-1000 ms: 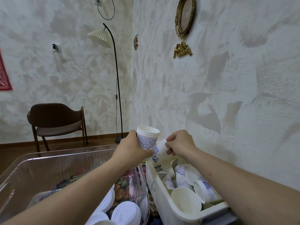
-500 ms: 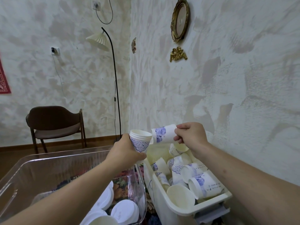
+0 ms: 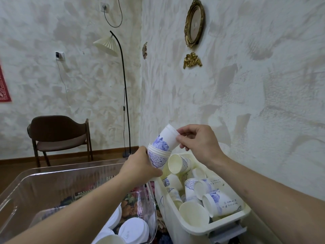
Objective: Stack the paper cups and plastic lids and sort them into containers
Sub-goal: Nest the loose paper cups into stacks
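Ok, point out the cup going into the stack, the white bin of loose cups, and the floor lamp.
cup going in [image 3: 166, 138], head view, on its printed side wall
white bin [image 3: 194, 228], head view, on its near rim
floor lamp [image 3: 106, 44], head view, on its pleated shade

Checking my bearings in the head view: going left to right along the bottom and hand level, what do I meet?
Clear bin → white lids → left hand → cup stack → right hand → white bin of loose cups.

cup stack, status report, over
Left hand grips cup stack. Right hand pinches loose cup, tilted, base entering stack. Nothing in the way.
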